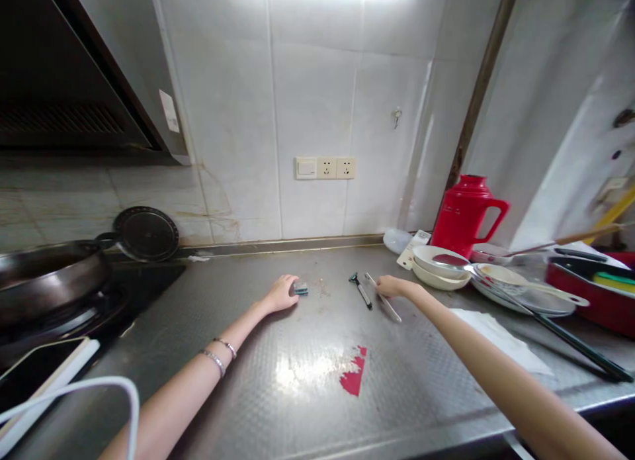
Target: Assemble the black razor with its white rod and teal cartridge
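My left hand (pixel 282 294) is closed around a small grey-blue object (pixel 301 289) low over the metal counter, its kind too small to make out. To the right, my right hand (pixel 389 286) grips a thin, flat, pale piece (pixel 392 310) that stands tilted on its edge. Between the hands lies a razor (pixel 361 291) with a dark head and a grey-and-black handle, nearer to the right hand and touched by neither. A torn-looking red patch (pixel 354 375) shows on the counter in front of it.
At the right are a red thermos jug (pixel 461 215), white bowls (pixel 436 279), a plate with ladles, a white cloth (pixel 501 341) and a red basin (pixel 590 298). On the left sit a pan (pixel 54 275) on the stove, a round black lid (pixel 147 233) and a phone with a white cable (pixel 129 387).
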Motion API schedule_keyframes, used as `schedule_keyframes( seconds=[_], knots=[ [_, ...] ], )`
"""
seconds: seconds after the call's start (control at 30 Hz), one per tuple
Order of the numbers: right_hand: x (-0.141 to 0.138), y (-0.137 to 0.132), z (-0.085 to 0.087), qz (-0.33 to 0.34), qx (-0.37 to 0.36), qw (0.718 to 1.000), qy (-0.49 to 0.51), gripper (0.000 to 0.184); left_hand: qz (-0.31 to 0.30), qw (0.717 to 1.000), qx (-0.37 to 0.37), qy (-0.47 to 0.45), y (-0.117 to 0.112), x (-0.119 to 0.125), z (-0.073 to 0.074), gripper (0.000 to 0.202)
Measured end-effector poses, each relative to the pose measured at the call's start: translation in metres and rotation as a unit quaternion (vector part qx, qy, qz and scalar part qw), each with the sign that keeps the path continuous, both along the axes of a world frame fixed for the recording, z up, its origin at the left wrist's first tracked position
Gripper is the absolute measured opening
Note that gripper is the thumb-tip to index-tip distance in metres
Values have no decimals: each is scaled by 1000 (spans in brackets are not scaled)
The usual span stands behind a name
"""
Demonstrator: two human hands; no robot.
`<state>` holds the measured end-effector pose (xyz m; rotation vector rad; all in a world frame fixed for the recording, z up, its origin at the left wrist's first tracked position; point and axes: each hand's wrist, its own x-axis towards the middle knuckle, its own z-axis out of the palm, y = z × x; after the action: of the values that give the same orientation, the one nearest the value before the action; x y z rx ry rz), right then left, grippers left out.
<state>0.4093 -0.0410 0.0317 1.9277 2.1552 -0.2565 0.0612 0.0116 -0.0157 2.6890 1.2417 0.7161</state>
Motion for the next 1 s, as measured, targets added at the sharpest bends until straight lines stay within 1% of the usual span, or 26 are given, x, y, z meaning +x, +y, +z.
schedule_keyframes(
  seconds=[0.13,0.3,0.43,0.53,0.67,0.73,0.8,0.9,1.0],
  knots=[
    [-1,13,-9,-19,11,1000,-9,34,-9,1000,-5,-26,5,0,-5,49],
    [-2,26,-18,-36,19,999,-14,30,-28,999,-24,-40,5,1,-3,42],
    [-5,28,-21,-40,28,999,-7,33,-22,998,-41,-49,6,1,-2,42],
    [-5,24,-19,-43,41,998,0,37,-19,996,-58,-61,7,0,-2,42],
    [-1,17,-9,-42,70,997,8,44,-1,992,-83,-93,8,-1,-3,45],
    [1,13,-1,-38,89,995,13,44,13,989,-89,-113,7,-1,-1,50],
    [0,10,10,-32,109,993,23,41,11,988,-92,-126,4,1,2,55],
    [-9,4,27,-1,128,990,56,36,-29,988,-94,-120,-6,10,11,62],
    [-26,-4,41,52,117,986,105,37,-77,986,-98,-113,-23,25,22,68]
  ],
)
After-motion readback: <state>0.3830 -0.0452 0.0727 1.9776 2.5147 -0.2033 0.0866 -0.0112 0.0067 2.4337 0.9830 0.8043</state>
